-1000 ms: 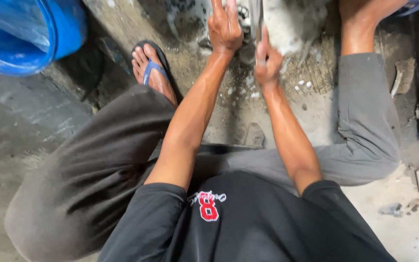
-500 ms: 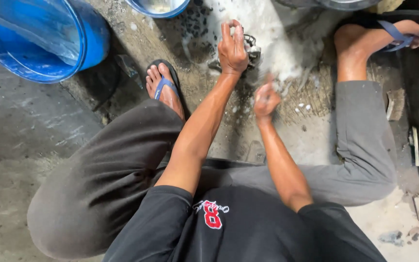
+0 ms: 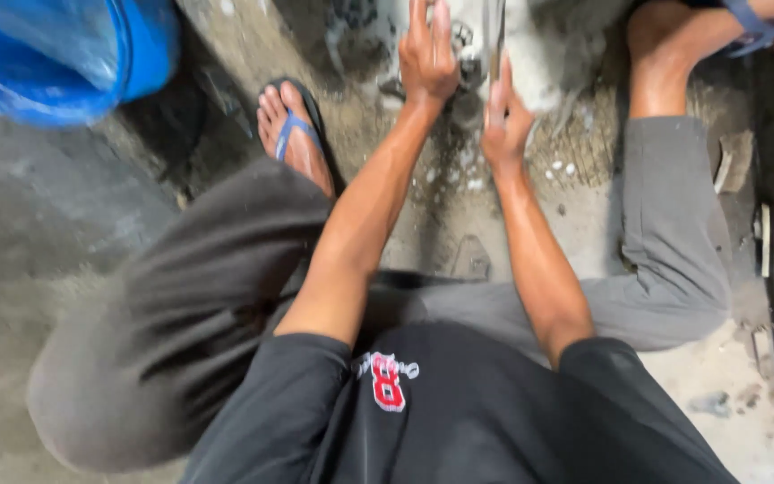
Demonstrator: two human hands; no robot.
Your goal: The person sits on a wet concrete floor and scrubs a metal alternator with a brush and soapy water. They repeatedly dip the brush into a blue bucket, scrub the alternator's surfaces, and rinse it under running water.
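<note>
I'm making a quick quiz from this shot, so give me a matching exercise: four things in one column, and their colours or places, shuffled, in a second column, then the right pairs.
Column one:
1. plastic tub
2. left hand
3. trousers
4. right hand

Column two:
A. grey, over the bent knees
B. blue, at the top left corner
C. gripping a thin flat metal piece
D. fingers stretched forward onto a small metal part, on the wet, foamy floor

Right pairs: 1-B, 2-D, 3-A, 4-C.
</note>
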